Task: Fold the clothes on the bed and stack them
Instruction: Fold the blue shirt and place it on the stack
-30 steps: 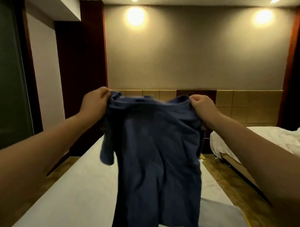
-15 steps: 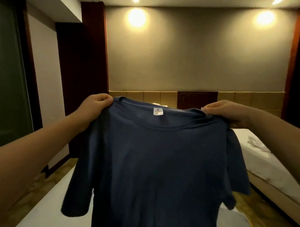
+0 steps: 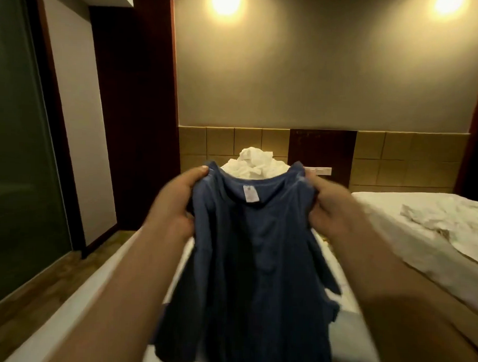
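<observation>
I hold a dark blue T-shirt [image 3: 256,262] up in the air over the white bed [image 3: 98,292]. Its neck label faces me and the body hangs down bunched. My left hand [image 3: 177,203] grips the left shoulder and my right hand [image 3: 329,208] grips the right shoulder, both close to the collar. A pile of white crumpled cloth [image 3: 256,162] lies at the head of the bed behind the shirt. A pale garment [image 3: 354,344] lies on the bed at lower right, partly hidden by the shirt.
A second bed [image 3: 425,230] with rumpled white sheets stands to the right across a narrow wooden-floor gap. A dark glass panel [image 3: 19,159] and wood floor run along the left. The tan padded headboard [image 3: 395,159] lines the far wall.
My hands have come closer together and lower, so the spread shirt now hangs narrower and bunched. The view has tilted down, showing the white pile at the bed's head.
</observation>
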A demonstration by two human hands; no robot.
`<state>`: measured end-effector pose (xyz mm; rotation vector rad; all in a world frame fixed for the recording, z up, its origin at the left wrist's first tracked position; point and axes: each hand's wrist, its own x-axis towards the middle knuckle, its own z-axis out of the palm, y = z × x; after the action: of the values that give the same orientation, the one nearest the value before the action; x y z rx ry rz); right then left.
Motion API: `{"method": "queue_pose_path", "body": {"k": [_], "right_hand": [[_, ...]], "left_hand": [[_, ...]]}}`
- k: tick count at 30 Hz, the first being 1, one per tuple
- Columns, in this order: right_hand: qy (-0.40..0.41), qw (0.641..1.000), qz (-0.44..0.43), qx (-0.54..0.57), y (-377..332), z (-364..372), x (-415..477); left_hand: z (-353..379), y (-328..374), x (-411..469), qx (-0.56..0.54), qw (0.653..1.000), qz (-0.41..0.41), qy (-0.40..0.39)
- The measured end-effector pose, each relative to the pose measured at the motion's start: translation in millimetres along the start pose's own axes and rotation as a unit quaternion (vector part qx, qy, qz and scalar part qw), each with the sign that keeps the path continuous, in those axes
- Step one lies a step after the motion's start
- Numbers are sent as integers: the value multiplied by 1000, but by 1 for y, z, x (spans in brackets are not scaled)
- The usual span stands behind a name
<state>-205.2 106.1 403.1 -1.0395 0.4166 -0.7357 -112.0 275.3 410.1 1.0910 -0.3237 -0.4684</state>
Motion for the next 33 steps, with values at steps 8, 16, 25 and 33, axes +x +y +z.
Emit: {"method": "queue_pose_path", "body": {"k": [8, 16, 25, 33], "right_hand": [[44, 958, -192, -209, 123, 1, -73], [31, 912, -285, -293, 126, 4, -90], [15, 896, -319, -309, 129, -1, -88], [-101, 926, -269, -244, 126, -4, -88]], "left_hand": [[-2, -114, -45, 177, 969, 168, 46], [-14, -121, -51, 181, 957, 214, 77], [-15, -116, -52, 200, 951, 234, 28], [-22, -116, -47, 222, 952, 210, -11]]}}
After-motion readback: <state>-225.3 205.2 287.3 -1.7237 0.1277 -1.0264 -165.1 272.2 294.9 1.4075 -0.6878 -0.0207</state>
